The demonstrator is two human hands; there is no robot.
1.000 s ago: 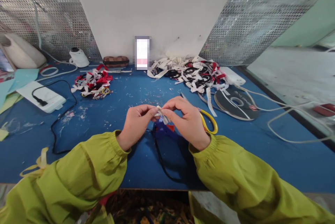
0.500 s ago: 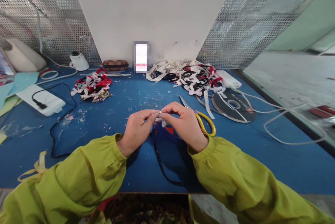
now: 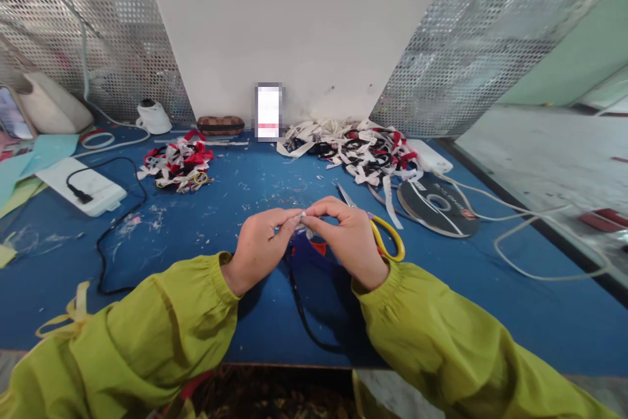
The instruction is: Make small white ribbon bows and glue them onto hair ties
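Observation:
My left hand point(image 3: 265, 241) and my right hand point(image 3: 349, 236) meet over the middle of the table, thumbs and forefingers pinched together. Between their fingertips is a small piece of white ribbon point(image 3: 303, 216), mostly covered by the fingers. Beneath the hands lies a blue glue gun point(image 3: 307, 254) with an orange trigger and a black cord, partly hidden. Scissors point(image 3: 392, 239) with yellow handles rest just beyond my right hand, which covers part of them.
A heap of white, black and red ribbon bows point(image 3: 366, 151) lies at the back right, a smaller heap point(image 3: 179, 163) at the back left. A ribbon reel point(image 3: 434, 206), a phone point(image 3: 268, 112), a brown case point(image 3: 220, 125) and a white power strip point(image 3: 81, 185) stand around. Cords cross both sides.
Both hands stay pinched together on the white ribbon, with only slight finger movement. The whole view has shifted a little as the head moved.

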